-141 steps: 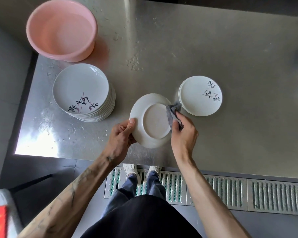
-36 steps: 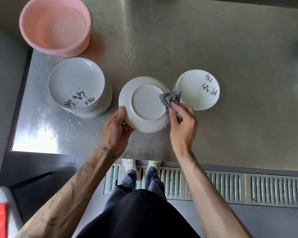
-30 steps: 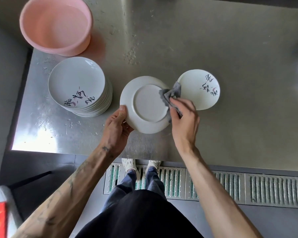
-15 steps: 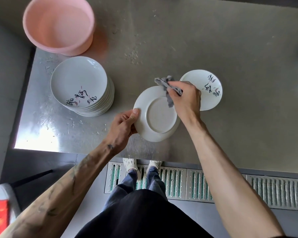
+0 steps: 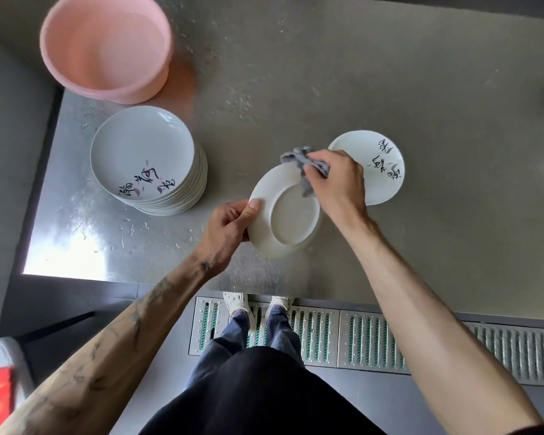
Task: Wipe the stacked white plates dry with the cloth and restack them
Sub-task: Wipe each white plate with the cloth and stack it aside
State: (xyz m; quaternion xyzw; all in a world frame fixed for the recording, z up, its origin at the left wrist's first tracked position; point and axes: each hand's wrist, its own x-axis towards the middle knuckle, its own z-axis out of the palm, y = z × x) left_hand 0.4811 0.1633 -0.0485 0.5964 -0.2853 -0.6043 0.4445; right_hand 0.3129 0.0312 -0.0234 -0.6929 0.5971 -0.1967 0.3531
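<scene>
A white plate (image 5: 283, 218) is tilted above the steel table with its underside towards me. My left hand (image 5: 230, 227) grips its left rim, thumb on the underside. My right hand (image 5: 336, 183) holds a grey cloth (image 5: 302, 161) against the plate's upper right rim. A tall stack of white plates (image 5: 148, 161) with black writing stands on the left. To the right, a low pile of plates (image 5: 380, 164) lies face up, partly hidden behind my right hand.
A pink plastic basin (image 5: 107, 45) sits at the table's back left. The steel table (image 5: 421, 89) stretches away on the right, its near edge just above a floor drain grate (image 5: 358, 340). My feet stand on the grate.
My right hand has carried the cloth from the plate's right edge up to its far rim. The plate has tilted more steeply and turned in my left hand.
</scene>
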